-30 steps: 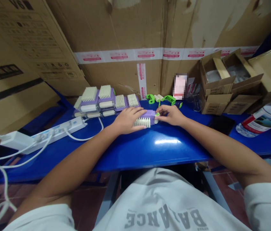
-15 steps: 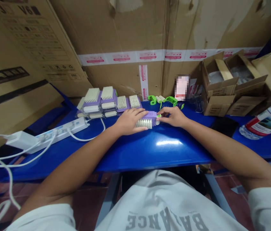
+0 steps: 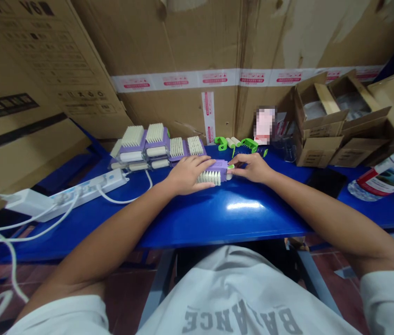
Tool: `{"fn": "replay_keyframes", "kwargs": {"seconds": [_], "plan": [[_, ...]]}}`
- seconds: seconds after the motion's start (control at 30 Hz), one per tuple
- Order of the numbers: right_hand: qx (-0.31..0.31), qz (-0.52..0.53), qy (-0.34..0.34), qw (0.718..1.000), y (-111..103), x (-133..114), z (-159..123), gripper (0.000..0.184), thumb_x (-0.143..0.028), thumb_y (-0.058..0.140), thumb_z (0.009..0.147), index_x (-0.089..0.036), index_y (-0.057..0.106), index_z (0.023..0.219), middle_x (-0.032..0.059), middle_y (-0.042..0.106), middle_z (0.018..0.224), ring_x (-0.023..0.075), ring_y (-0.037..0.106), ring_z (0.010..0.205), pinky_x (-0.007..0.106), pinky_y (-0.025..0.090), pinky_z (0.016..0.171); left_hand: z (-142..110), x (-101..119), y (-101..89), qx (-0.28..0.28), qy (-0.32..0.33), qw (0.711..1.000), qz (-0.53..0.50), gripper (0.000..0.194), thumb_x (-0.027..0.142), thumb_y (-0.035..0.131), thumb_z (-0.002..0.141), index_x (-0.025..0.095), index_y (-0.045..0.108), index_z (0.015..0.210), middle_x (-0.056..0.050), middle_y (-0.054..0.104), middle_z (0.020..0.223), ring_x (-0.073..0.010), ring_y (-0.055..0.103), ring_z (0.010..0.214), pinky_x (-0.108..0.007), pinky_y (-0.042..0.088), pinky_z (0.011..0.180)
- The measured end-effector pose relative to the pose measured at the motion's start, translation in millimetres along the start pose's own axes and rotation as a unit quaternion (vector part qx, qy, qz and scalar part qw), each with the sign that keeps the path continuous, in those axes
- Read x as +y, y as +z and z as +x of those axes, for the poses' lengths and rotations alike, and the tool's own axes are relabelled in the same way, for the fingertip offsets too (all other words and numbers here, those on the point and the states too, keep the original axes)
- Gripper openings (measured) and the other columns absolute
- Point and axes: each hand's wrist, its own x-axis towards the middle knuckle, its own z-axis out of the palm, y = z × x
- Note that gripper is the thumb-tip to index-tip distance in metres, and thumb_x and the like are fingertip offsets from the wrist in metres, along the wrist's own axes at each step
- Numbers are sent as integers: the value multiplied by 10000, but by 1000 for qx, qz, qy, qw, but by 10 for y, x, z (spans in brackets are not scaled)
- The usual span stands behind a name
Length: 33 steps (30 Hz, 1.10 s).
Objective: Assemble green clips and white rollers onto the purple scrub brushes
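Closed on a single purple-backed brush [image 3: 218,165], the two hands meet at either end of it. The left hand [image 3: 188,174] lies across the brush's left end, fingers pressed together over the back, a broad hold that looks meant to pin the body steady. The right hand [image 3: 253,168] takes a finer hold, its fingertips [image 3: 238,160] pinching the right end, where a green tip [image 3: 231,166] and a pale rounded end [image 3: 229,177] show. The white bristles [image 3: 209,177] face the person, probably because that leaves the back and ends free for the fingers. The brush sits at 12 o'clock from the person's chest, toward the far side of the blue table [image 3: 218,223].

Far out at 9 o'clock from the brush, a white charger [image 3: 25,201] plugs into a power strip [image 3: 88,195], its cables trailing off the table. At 10 o'clock, more purple brushes [image 3: 132,144] stand bristles-up in a tight group against the cartons, apparently kept together within easy reach. At 1 o'clock lie green clips [image 3: 220,143] and cream cylinders [image 3: 232,142], close to the right hand. Opened cardboard boxes [image 3: 317,121] stand at 2 o'clock, and a plastic-wrapped bottle [image 3: 389,174] lies at 3 o'clock.
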Motion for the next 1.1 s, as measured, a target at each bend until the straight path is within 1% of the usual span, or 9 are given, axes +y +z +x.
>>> {"fn": "replay_keyframes", "kwargs": {"seconds": [0.17,0.47,0.6,1.1], "plan": [[-2,1,-12,1000,-4,10,2,326,-533,856,850,-222,818,938,40,786,787,201,720,697,328,585,702,-1,1,2,-1,-1,1000,-1,805,697,576,991,195,500,1615,-170,553,1620,-395,536,1442,-541,423,1194],[1,-4,-16,1000,1,12,3,341,-545,860,850,-218,818,932,43,795,799,199,725,705,320,589,710,-2,11,0,0,2,1000,7,816,705,572,993,189,493,1620,-175,560,1610,-395,539,1438,-529,421,1195],[6,-3,-22,1000,12,25,3,365,-565,844,860,-207,813,927,41,791,776,189,722,689,299,580,687,-5,9,3,2,4,1000,12,812,706,566,996,191,493,1621,-171,558,1613,-394,544,1430,-530,428,1187],[19,1,-39,999,28,33,7,342,-532,860,854,-199,802,908,34,783,749,179,717,666,281,570,658,-3,14,7,1,2,1000,21,812,690,595,993,194,491,1628,-176,561,1611,-399,551,1426,-537,443,1175]]}}
